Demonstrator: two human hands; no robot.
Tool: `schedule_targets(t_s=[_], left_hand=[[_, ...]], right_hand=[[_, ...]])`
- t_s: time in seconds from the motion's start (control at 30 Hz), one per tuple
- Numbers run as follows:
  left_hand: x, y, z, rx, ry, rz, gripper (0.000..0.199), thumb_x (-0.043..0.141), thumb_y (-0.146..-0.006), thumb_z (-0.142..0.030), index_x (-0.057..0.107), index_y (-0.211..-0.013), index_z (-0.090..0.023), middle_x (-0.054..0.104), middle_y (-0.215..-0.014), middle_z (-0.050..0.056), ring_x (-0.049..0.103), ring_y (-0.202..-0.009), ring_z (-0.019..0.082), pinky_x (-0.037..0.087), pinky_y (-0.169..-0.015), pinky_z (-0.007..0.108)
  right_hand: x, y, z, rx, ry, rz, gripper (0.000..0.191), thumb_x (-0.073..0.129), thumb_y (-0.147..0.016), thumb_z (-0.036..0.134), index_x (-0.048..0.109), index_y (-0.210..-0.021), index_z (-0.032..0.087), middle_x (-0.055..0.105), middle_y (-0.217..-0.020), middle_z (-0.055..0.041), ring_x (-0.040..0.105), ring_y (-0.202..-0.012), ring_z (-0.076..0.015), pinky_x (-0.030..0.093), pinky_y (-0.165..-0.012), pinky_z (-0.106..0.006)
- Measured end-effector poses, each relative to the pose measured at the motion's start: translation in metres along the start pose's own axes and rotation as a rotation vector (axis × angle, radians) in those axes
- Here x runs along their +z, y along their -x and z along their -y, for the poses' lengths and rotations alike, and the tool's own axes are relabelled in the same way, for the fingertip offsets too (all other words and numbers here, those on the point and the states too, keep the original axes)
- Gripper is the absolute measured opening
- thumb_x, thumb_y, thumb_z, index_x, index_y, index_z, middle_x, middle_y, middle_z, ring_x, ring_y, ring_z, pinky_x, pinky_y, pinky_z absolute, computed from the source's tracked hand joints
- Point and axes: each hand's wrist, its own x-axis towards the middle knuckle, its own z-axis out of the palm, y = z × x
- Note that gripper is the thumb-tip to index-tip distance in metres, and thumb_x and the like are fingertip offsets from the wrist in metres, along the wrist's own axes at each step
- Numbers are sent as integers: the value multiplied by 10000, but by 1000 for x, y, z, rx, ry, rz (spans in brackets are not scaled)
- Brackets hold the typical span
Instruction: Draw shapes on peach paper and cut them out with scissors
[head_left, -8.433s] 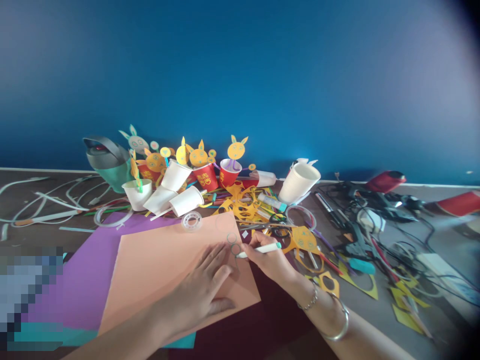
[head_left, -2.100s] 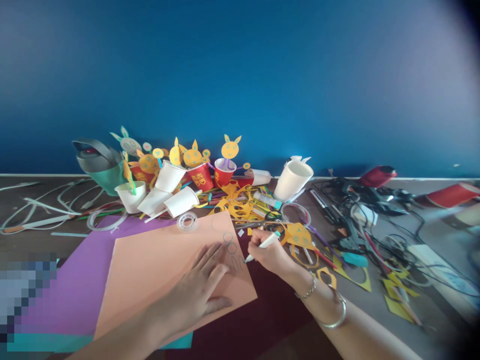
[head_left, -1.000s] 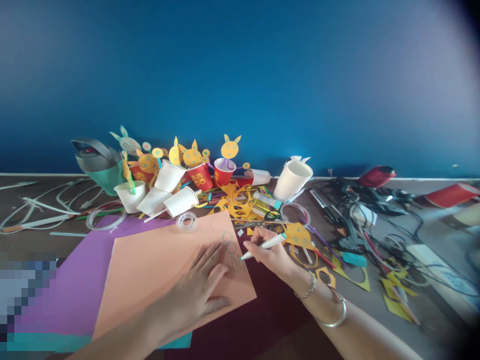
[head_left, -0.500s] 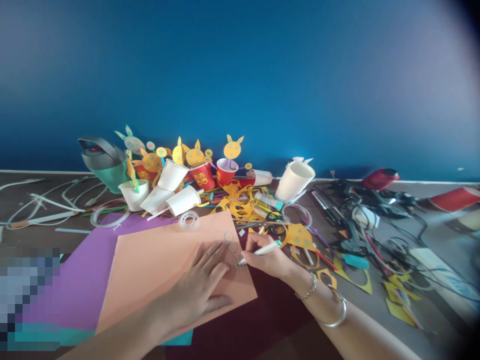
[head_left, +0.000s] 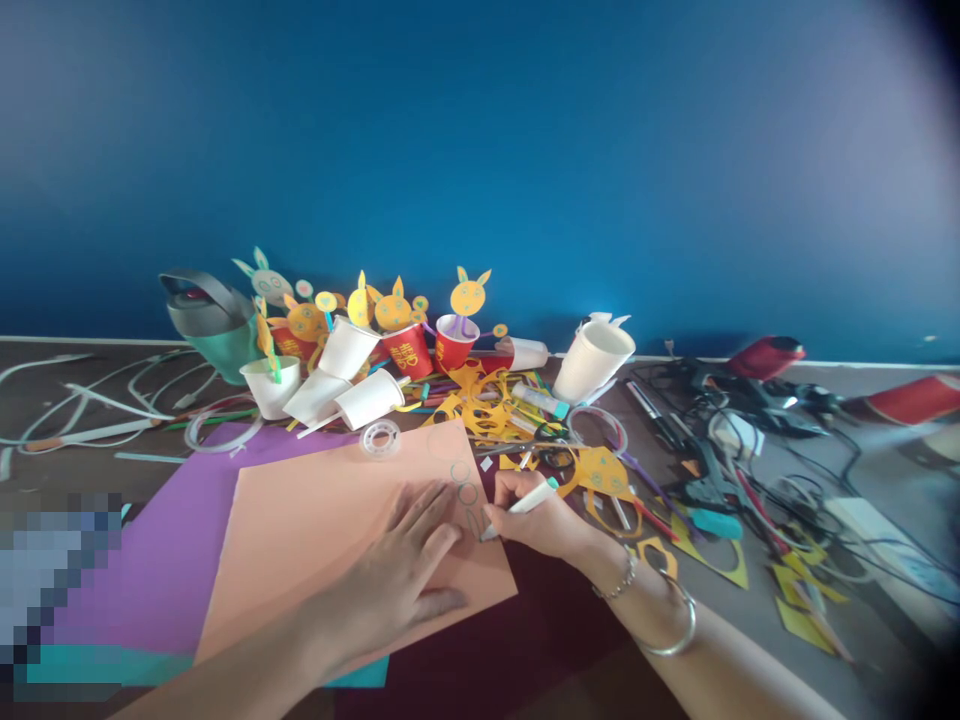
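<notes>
Clock centred on the peach sheet, 12 toward the wall.

Blue wall [head_left: 480,150] closes off the 12 o'clock side, behind a cluttered table [head_left: 67,475].

Purple sheet [head_left: 172,540] projects at 9, maroon sheet [head_left: 540,630] at 4; both run under the peach sheet [head_left: 300,540], which lies uppermost directly before the person, presumably as the working surface.

Left hand [head_left: 409,555]: palm down on the peach sheet, on its 3 o'clock half, fingers extended and slightly spread toward 1. Grasps nothing; probably weights the paper against sliding.

Right hand [head_left: 529,515]: at 3, over the sheet's edge. Fingers curled, thumb closed in, a pen grip.

White cup [head_left: 592,362] stands at 1; red cup [head_left: 457,350] at 12 to 1, apparently serving as a holder for the rabbit-face cutout [head_left: 468,297] rising from it.

White marker [head_left: 529,498]: pinched in the right hand, slanted, tip down at the sheet, green end up toward 2. Low grip likely for control of small lines.

Tape roll [head_left: 394,440]: flat, on the sheet's 12 o'clock edge; may help hold it down.

Small drawn outlines [head_left: 465,485]: at 2, by the left fingertips.
</notes>
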Motion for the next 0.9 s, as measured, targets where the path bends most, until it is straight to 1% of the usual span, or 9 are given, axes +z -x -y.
schedule_targets(t_s=[0.2, 0.3, 0.6, 0.9], left_hand=[[-2, -1, -1, 1, -23, 24, 504, 541, -833, -538, 475, -1199, -199, 284, -1493, 173, 190, -1398, 294, 244, -1087, 562], [-2, -1, 0, 0, -18, 33, 481, 547, -832, -532, 490, -1171, -197, 277, -1497, 174, 180, -1401, 296, 235, -1091, 564], [0, 0, 0, 2, 13, 16, 449, 554, -837, -510, 487, -1161, -208, 251, -1512, 152, 177, -1402, 288, 236, -1093, 554], [-2, -1, 0, -3, 7, 35, 448, 538, -843, -519, 490, -1167, -213, 237, -1517, 155, 158, -1408, 280, 224, -1096, 556]], right_hand=[[1, 1, 2, 13, 0, -15, 264, 589, -718, 217, 396, -541, 192, 473, -507, 45, 358, -476, -77, 259, -423, -196], [1, 1, 5, 24, -9, -19, 260, 593, -725, 230, 404, -551, 193, 491, -513, 40, 376, -476, -82, 269, -428, -203], [0, 1, 2, 8, -62, -29, 268, 596, -761, 262, 410, -579, 196, 473, -535, 42, 389, -503, -88, 288, -448, -204], [-2, 0, 7, 9, -75, -49, 268, 596, -761, 272, 408, -586, 194, 470, -547, 41, 386, -514, -88, 285, -459, -208]])
